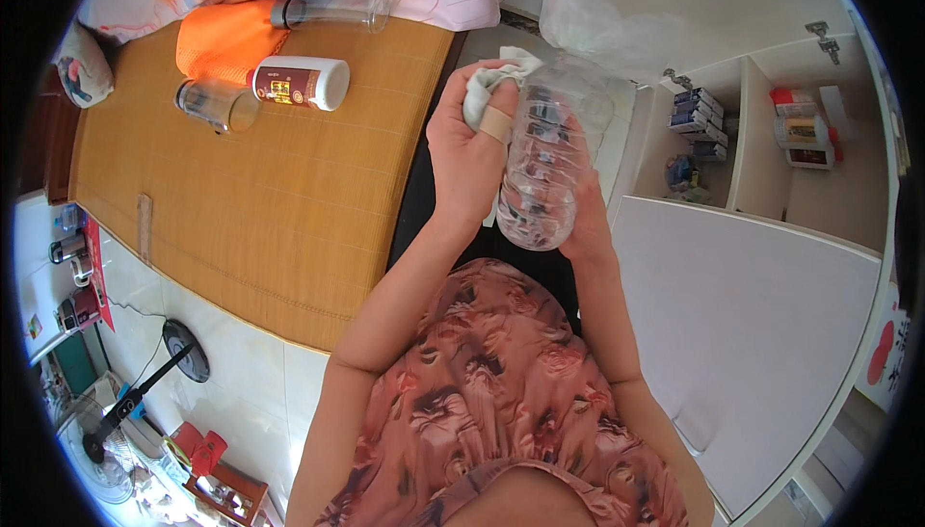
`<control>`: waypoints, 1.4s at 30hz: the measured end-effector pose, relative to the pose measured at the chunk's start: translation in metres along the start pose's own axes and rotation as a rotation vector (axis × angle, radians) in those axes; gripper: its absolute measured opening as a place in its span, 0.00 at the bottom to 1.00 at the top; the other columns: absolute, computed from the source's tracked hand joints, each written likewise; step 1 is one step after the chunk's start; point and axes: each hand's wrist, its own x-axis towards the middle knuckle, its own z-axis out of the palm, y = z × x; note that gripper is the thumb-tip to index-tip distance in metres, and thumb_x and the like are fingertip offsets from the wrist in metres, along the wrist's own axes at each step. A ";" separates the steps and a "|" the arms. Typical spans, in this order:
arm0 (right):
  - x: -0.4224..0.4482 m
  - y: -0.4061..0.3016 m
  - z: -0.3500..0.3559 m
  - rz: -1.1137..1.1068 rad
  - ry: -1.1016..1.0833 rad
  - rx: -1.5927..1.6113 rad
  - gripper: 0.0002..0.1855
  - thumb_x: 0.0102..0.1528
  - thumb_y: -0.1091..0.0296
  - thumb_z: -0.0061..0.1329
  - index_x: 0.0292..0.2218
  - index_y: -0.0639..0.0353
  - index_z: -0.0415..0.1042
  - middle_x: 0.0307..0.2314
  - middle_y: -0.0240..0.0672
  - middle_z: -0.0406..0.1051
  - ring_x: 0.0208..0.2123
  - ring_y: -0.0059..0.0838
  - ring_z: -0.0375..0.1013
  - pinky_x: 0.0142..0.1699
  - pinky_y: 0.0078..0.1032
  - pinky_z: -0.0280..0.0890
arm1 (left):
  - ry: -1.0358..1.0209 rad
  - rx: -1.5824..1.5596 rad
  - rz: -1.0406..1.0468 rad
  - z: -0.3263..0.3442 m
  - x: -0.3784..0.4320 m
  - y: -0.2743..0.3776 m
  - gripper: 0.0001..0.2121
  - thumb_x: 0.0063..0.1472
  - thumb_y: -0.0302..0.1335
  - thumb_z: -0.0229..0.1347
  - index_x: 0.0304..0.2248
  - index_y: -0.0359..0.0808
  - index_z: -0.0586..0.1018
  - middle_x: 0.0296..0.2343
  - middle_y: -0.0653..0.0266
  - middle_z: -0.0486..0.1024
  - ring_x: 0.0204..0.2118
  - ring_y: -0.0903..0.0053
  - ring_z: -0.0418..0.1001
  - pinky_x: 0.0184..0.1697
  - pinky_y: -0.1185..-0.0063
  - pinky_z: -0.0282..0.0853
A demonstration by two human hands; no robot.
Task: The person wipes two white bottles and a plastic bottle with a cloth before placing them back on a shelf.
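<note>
My left hand (470, 129), with a bandage on one finger, grips a crumpled white cloth (480, 93) against the upper side of a large clear plastic bottle (542, 158). Behind the bottle, my right hand (589, 198) holds it from the right, its fingers partly seen through the ribbed wall. The bottle is tilted, with its base towards me; its far end blurs into the background. On the bamboo mat (289, 187) to the left lie a white plastic bottle with a dark red label (329, 84), a clear jar (242, 109), a clear tumbler (336, 10) and an orange mesh cloth (224, 39).
At right stands a white cabinet with its upper compartments open, holding small boxes (697, 115) and bottles (802, 133). A clear plastic bag (585, 21) is beyond my hands. A fan (108, 447) stands at lower left on the tiled floor.
</note>
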 end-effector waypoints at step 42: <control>-0.006 0.010 -0.049 0.003 0.143 0.383 0.45 0.58 0.30 0.38 0.65 0.49 0.46 0.54 0.38 0.63 0.53 0.32 0.66 0.56 0.30 0.64 | -0.585 0.792 0.664 0.013 -0.060 -0.017 0.19 0.43 0.18 0.63 0.38 0.41 0.81 0.39 0.64 0.67 0.43 0.68 0.65 0.45 0.77 0.64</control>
